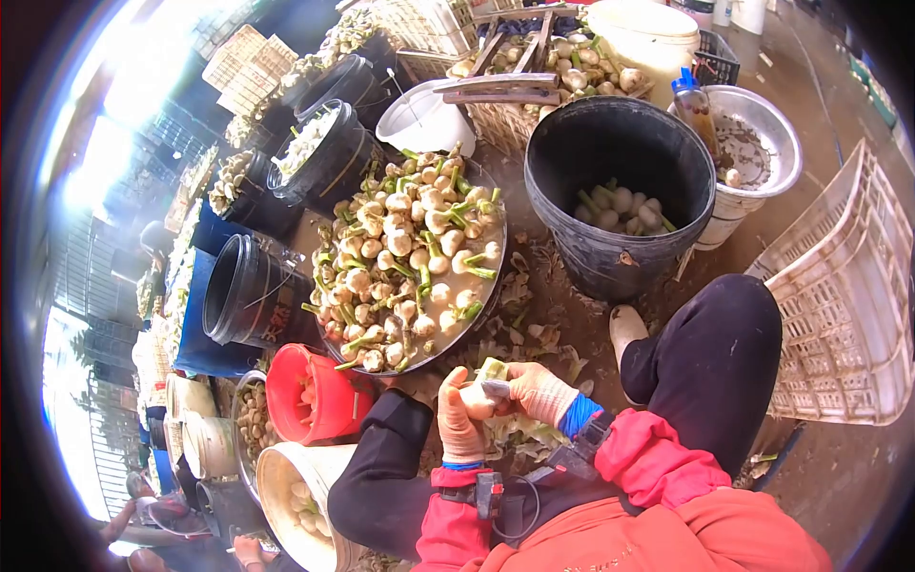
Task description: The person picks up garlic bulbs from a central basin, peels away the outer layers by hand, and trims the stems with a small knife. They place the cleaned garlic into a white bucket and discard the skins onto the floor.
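Note:
My gloved left hand (pixel 459 418) is closed around a garlic bulb with a cut green stem (pixel 492 369), held over my lap. My right hand (pixel 541 391), gloved too, is closed on a small knife; its short grey blade (pixel 496 388) lies against the bulb just below the stem. The knife's handle is hidden in the fingers. Beyond my hands stands a wide round tub (pixel 492 286) heaped with garlic bulbs on short green stems. Peelings (pixel 519 434) lie below my hands.
A black bucket (pixel 562 253) with peeled bulbs stands ahead, a white crate (pixel 829 315) at right. A red bucket (pixel 286 405) and a cream bucket (pixel 276 496) are at left. Garlic skins (pixel 538 338) litter the floor. Another person's hand (pixel 250 550) shows at lower left.

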`<act>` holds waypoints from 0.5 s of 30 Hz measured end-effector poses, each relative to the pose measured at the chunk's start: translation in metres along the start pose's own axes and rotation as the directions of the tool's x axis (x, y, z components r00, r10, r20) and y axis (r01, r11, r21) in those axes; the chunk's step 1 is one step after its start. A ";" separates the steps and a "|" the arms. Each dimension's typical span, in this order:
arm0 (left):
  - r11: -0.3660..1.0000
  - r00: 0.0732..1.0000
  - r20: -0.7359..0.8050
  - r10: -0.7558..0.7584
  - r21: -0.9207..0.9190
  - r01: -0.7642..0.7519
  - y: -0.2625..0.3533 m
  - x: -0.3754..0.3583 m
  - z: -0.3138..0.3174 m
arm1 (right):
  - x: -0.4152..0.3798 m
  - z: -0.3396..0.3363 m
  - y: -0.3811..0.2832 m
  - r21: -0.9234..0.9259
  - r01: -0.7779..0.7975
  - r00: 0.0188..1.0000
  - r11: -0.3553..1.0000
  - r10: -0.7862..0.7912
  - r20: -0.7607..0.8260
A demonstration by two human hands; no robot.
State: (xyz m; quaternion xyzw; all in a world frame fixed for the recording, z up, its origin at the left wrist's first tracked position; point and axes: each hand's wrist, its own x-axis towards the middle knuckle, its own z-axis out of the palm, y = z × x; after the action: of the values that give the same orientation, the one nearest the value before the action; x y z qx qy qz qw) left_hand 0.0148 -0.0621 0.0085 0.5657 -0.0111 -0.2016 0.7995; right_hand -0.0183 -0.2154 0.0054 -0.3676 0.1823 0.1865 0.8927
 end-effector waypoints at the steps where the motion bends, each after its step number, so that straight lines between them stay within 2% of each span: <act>1: 0.998 0.999 -0.025 -0.025 -0.052 0.024 0.002 -0.001 0.005 | -0.001 0.002 -0.001 -0.026 0.054 0.998 0.998 -0.054 -0.016; 2: 0.998 0.999 -0.030 -0.024 -0.054 0.023 0.005 0.001 0.006 | -0.002 0.006 -0.002 -0.054 0.107 0.994 0.993 -0.108 -0.029; 4: 0.906 0.964 -0.061 -0.257 -0.363 0.219 0.011 0.004 0.006 | -0.004 0.013 -0.002 -0.070 0.143 0.989 0.987 -0.146 -0.040; 5: 0.864 0.920 -0.137 -0.366 -0.416 0.282 0.018 0.005 0.014 | -0.004 0.015 0.000 -0.125 0.188 0.978 0.974 -0.197 -0.062; 6: 0.864 0.920 -0.144 -0.365 -0.421 0.276 0.018 0.006 0.009 | -0.003 0.016 0.002 -0.180 0.232 0.965 0.956 -0.250 -0.081; 7: 0.821 0.892 -0.068 -0.447 -0.427 0.379 0.020 0.008 0.004 | -0.001 0.013 0.006 -0.181 0.226 0.967 0.957 -0.243 -0.078; 8: 0.769 0.852 0.010 -0.524 -0.425 0.478 0.021 0.007 0.002 | 0.004 0.006 0.010 -0.426 0.272 0.943 0.863 -0.328 -0.061; 9: 0.763 0.828 -0.032 -0.560 -0.410 0.499 0.021 0.008 0.004 | 0.007 0.002 0.014 -0.642 0.300 0.913 0.705 -0.407 -0.020; 10: 0.763 0.829 -0.033 -0.558 -0.415 0.496 0.020 0.009 0.002 | 0.005 0.005 0.010 -0.645 0.299 0.914 0.703 -0.405 -0.017; 12: 0.721 0.801 0.004 -0.599 -0.433 0.541 0.019 0.010 -0.005 | -0.001 0.013 0.002 -0.505 0.238 0.937 0.830 -0.332 -0.106; 13: 0.691 0.768 0.015 -0.640 -0.426 0.584 0.023 0.009 0.000 | 0.000 0.011 0.000 -0.392 0.223 0.964 0.893 -0.261 -0.047; 14: 0.713 0.791 0.074 -0.608 -0.388 0.584 0.024 0.005 0.002 | 0.003 0.008 0.005 -0.283 0.182 0.982 0.942 -0.191 -0.005; 15: 0.799 0.837 -0.044 -0.546 -0.330 0.504 0.018 0.003 0.003 | 0.005 0.003 0.009 -0.221 0.185 0.982 0.958 -0.188 0.005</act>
State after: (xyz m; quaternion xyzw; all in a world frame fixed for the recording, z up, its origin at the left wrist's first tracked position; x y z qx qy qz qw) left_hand 0.0227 -0.0609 0.0254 0.4288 0.2323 -0.3753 0.7882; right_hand -0.0176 -0.2063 -0.0009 -0.4812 0.1321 0.1176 0.8586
